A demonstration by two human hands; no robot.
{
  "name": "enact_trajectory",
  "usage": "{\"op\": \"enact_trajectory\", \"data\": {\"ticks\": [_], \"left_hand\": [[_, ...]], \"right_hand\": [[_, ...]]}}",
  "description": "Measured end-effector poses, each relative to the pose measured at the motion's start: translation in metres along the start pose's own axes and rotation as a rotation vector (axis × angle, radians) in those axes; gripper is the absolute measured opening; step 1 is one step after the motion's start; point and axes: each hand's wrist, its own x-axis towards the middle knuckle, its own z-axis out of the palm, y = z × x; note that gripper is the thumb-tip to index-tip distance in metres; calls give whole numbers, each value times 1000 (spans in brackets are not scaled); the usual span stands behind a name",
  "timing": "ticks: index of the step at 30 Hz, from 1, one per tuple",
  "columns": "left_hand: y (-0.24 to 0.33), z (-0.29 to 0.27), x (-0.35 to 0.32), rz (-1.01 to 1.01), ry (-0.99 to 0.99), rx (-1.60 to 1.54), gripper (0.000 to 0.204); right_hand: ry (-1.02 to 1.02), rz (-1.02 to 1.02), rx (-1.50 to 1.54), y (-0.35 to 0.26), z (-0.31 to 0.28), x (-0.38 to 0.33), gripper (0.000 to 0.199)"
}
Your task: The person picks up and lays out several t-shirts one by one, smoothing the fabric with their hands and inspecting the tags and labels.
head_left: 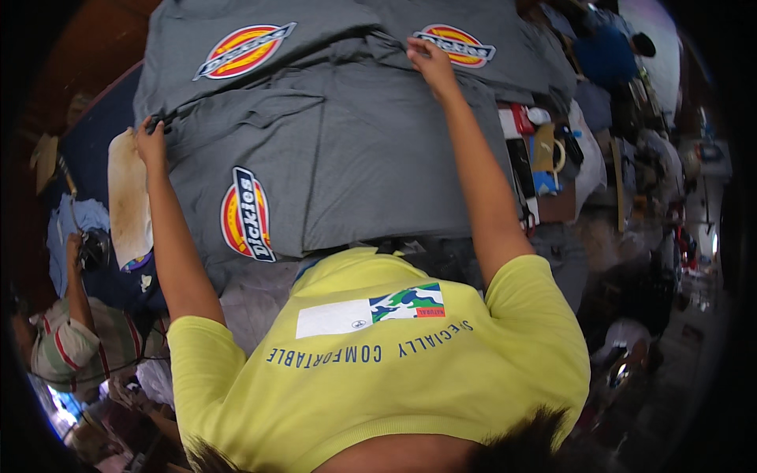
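Grey shirt [355, 158] lies spread across the frame's centre between both hands. Left hand [150, 142], centre-left, pinches its edge. Right hand [430, 59], upper centre, grips the far edge, fingers closed.

Scorched ironing pad [130, 197], cluttered side table [552, 201] — co-worker [75, 339] nearby.

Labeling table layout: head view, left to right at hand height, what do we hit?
Scorched white pad → left hand pinching the grey T-shirt's edge → grey T-shirt → right hand on its far edge → clutter of small items.
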Motion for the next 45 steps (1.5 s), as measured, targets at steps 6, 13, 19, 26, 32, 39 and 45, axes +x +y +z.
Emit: {"op": "enact_trajectory", "data": {"ticks": [6,13,19,26,32,39,45], "left_hand": [[106,16,-168,287,-264,-269,30],[221,9,-363,704,-1084,-237,24],[209,15,-370,726,-1053,-127,27],[222,-6,-370,793,-1017,-24,35],[198,-14,-377,807,-886,13,37],[214,-14,-387,747,-864,76,40],[210,-12,-396,567,-430,76,27]], "right_hand": [[314,-37,-953,39,-158,-171,26],[362,35,-1229,79,-221,-255,36],[298,-91,-875,85,-245,-199,34],[102,-301,-853,62,-254,-153,22],[-742,27,-856,13,-226,-255,36],[-282,33,-548,-12,-230,-243,15],[490,-569,-636,-132,-227,-209,6]]}}
